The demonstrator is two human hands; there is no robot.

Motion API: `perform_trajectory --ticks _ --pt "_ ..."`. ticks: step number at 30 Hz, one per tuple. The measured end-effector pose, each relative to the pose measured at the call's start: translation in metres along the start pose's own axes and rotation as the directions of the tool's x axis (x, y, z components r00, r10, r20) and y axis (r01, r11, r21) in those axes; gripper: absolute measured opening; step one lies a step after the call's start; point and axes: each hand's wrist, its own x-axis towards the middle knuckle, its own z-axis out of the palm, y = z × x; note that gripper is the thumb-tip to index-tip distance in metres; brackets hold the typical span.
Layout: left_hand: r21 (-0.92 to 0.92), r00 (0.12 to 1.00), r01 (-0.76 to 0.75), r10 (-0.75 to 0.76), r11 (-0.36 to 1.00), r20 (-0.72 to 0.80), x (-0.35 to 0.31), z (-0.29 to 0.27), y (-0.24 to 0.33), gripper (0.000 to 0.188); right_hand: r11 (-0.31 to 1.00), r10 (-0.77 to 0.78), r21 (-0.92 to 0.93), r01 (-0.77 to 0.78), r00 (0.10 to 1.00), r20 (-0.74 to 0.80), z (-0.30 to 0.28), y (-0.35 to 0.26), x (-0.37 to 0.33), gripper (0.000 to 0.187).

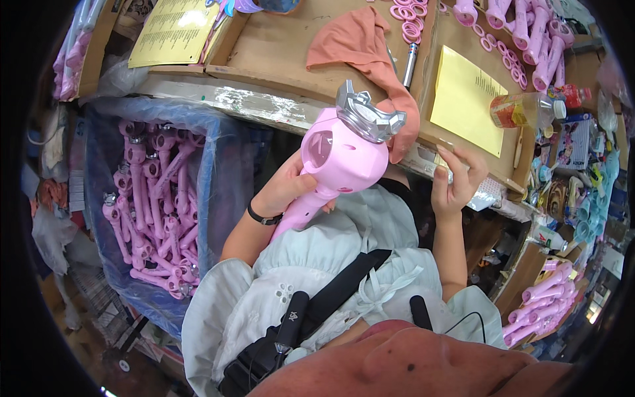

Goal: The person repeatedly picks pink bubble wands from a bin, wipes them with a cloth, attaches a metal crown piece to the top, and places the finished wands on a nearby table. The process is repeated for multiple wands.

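Note:
My left hand (283, 190) is wrapped round the neck of a pink plastic toy wand (360, 162), just below its bulky head. The head has a round opening on its left face, and a silver crown (367, 118) sits on its top. The wand tilts, with its handle running down toward my lap. My right hand (461, 180) is raised at the table's front edge, apart from the wand. Its fingers are bent but spread, and nothing shows between them. A salmon-coloured cloth (357, 49) lies just beyond the crown and hangs over the edge.
At left stands a bin lined with blue plastic (221, 142), holding many pink wands (155, 178). Cardboard trays on the table hold pink rings (411, 23), a yellow sheet (466, 99) and a metal-shafted tool (411, 66). A bottle (519, 110) lies at right, near more pink handles (542, 298).

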Motion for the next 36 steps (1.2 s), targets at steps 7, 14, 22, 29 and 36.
perform_trajectory --ticks 7,14,22,29,36 --pt "0.006 0.998 -0.055 0.056 0.998 -0.032 -0.002 0.013 0.0 0.082 0.841 -0.347 0.438 0.317 0.938 -0.011 0.017 -0.066 0.067 0.05" --pt "0.13 0.994 -0.102 0.106 0.986 -0.023 -0.002 0.025 0.009 0.09 0.788 -0.389 0.571 0.228 0.905 0.175 0.024 -0.07 0.076 0.056" --pt "0.176 0.992 -0.089 0.102 0.98 -0.068 -0.006 0.021 0.002 0.089 0.769 -0.462 0.581 0.268 0.86 0.216 0.026 -0.064 0.076 0.053" --pt "0.002 1.0 -0.004 0.004 1.0 0.031 -0.004 0.003 0.001 0.08 0.206 -0.549 0.976 0.074 0.834 0.052 0.025 -0.041 0.07 0.043" --pt "-0.471 0.955 0.033 0.111 0.882 0.275 0.005 -0.017 -0.013 0.086 0.328 0.419 0.896 -0.299 0.896 0.146 0.02 -0.042 0.024 0.053"
